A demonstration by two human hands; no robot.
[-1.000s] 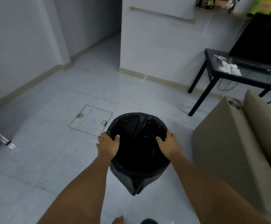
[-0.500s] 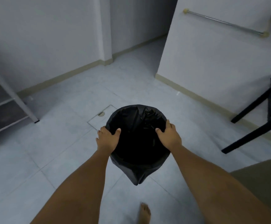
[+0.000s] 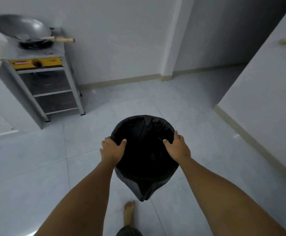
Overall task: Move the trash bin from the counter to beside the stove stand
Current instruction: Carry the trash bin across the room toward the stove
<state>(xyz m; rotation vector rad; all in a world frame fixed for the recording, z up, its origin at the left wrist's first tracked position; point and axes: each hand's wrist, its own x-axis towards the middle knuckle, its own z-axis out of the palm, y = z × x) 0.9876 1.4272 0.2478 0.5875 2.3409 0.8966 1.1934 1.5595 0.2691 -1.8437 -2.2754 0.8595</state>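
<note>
While both hands grip it, trash bin (image 3: 144,150) hangs above tiled floor (image 3: 36,167).

Trash bin liner (image 3: 144,150): black. Stove stand (image 3: 53,92) at 10 o'clock: grey metal, with a yellow control panel (image 3: 36,63). Floor (image 3: 36,159): pale grey tiles.

Thin, crinkled black plastic liner (image 3: 145,133), faintly glossy, covers the round trash bin under my left hand (image 3: 112,149) and right hand (image 3: 178,148). Pale grey floor tiles (image 3: 36,167) are smooth with a dull sheen. The brushed-metal stove stand (image 3: 53,92) carries a matt grey metal wok (image 3: 22,28) with a bare wooden handle (image 3: 63,39).
</note>
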